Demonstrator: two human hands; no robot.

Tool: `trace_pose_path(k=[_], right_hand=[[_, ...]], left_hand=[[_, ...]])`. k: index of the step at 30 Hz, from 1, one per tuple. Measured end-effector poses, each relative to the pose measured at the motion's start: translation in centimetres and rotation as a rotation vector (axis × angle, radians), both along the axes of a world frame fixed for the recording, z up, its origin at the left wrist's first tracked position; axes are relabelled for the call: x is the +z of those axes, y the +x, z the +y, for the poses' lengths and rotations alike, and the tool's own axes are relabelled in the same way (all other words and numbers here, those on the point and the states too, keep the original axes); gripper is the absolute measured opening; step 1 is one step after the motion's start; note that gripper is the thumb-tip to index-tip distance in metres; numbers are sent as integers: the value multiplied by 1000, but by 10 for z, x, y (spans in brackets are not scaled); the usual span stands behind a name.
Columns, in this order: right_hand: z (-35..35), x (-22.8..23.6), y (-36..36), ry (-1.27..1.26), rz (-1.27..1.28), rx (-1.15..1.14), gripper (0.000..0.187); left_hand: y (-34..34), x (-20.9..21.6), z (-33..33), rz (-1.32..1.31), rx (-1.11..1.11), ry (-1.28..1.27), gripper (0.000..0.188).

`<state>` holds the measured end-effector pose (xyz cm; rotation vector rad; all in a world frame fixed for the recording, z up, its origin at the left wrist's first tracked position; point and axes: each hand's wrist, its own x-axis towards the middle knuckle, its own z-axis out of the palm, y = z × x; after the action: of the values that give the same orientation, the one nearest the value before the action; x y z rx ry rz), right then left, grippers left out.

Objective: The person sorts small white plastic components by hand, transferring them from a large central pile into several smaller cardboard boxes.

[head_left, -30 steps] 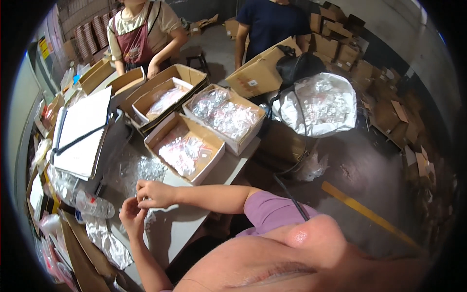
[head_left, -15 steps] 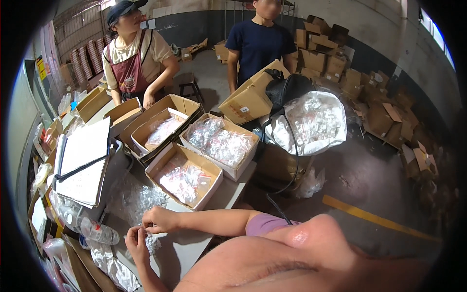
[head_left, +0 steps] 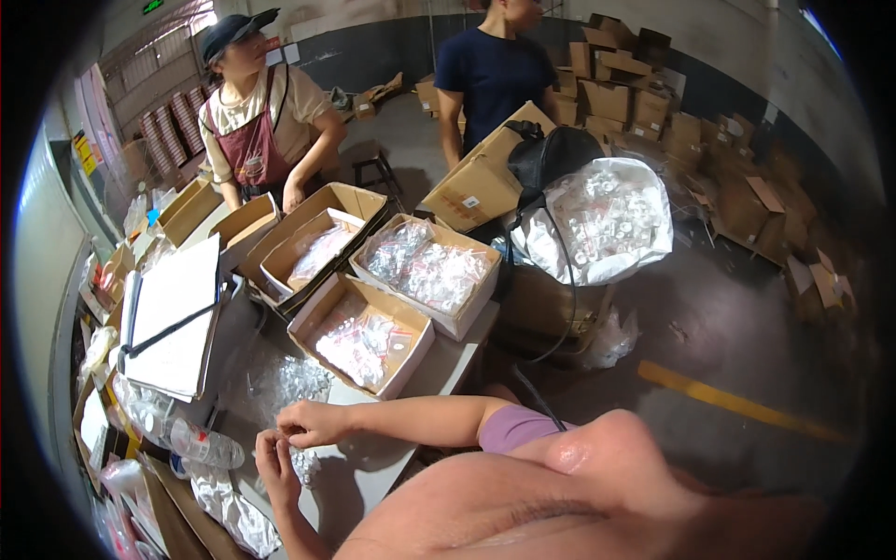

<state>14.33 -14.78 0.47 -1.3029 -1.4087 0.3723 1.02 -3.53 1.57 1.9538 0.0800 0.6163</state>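
Two hands meet low over the table (head_left: 369, 457); whatever may lie at their fingertips is too small to make out, so its direction and long axis cannot be told. The left hand (head_left: 277, 467) points upward with fingers bent; the right hand (head_left: 315, 423) comes in from the right, fingertips bunched close to the left's. Small pale pieces (head_left: 305, 467) lie just beside the left hand, a clear bag (head_left: 285, 381) beyond. Past the right forearm stands an open carton (head_left: 411, 359); the tabletop's edge slants beneath that forearm.
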Motion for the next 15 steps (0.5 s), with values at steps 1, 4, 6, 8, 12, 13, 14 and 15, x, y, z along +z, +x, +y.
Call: trace_pose_path(k=[1,4,6,8,12,13,14,15], right_hand=[[2,-3,1,14,16,9,15],[4,-2,1,77,98,34,12],[1,4,1,65,127,44,13],[0,5,3,30,88,46,15],[2,5,1,41,96,42,15],[1,5,1,32,87,31,16],[-1,7,-1,35,93,39,16],[-3,9,-2,25,118,26,17]], left_hand=[[2,-5,6,9,-18,-41,9],[4,-9,13,-13,-43,-39,12],[4,-1,9,-54,-62,-144,11],[3,1,9,-64,-37,-156,10],[-1,5,6,-55,-5,-165,10],[-2,4,7,-54,-4,-175,10],[-3,4,7,-59,3,-171,9],[-3,4,6,-71,11,-184,9]])
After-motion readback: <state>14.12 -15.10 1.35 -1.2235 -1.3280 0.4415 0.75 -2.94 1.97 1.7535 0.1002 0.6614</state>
